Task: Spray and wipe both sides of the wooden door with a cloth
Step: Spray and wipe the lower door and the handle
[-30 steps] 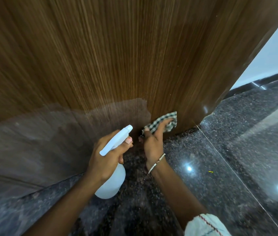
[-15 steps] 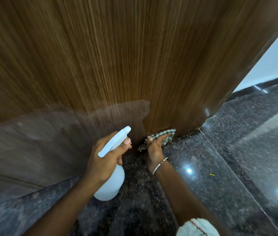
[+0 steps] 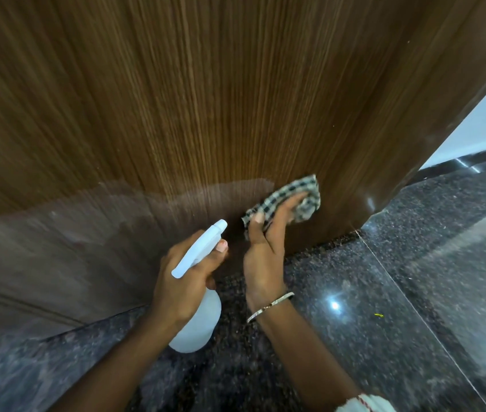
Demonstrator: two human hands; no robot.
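dark speckled floor [image 3: 369, 292] met the foot of the wooden door [image 3: 206, 99]. low on the door, the right hand [image 3: 265, 257] pressed the checked cloth [image 3: 284, 197] against it with straight fingers. beside it, the left hand [image 3: 182, 286] gripped an opaque spray bottle [image 3: 198, 325].

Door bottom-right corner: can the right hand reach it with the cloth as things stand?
Probably yes: the right hand presses the cloth on the door just left of that corner, with only bare wood between.

Wooden door [image 3: 206, 99]: cropped by top and left edges. Spray bottle [image 3: 198, 325]: neck hidden inside left hand [image 3: 182, 281]. Yellow speck [image 3: 378, 315]: too small to identify.
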